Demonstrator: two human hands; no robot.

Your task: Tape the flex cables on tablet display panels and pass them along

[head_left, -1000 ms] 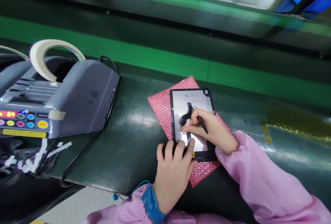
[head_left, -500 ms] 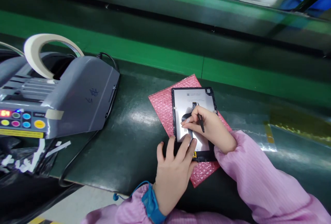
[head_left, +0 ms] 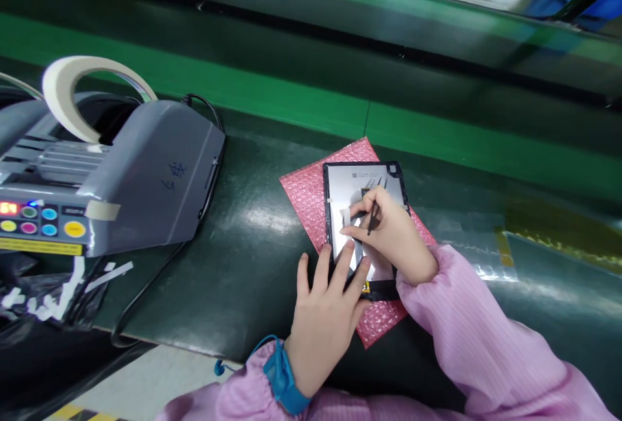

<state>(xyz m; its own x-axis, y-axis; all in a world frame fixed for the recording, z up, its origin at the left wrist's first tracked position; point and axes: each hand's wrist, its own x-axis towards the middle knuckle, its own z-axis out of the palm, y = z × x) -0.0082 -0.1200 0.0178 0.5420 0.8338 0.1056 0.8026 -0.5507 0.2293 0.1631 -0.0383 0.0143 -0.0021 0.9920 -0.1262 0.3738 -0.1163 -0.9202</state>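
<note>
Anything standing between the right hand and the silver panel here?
Nothing visible blocks it. The right hand is over the silver panel, holding a dark tool, a pale strip at its fingertips. The left hand lies across the lower edge, beside that spot.

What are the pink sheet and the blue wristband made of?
Pink sheet: probably thin plastic bubble wrap, glossy, judging by its dimpled surface and sparkling highlights. Blue wristband: perhaps woven fabric or soft plastic; its smooth look leaves that open.
</note>
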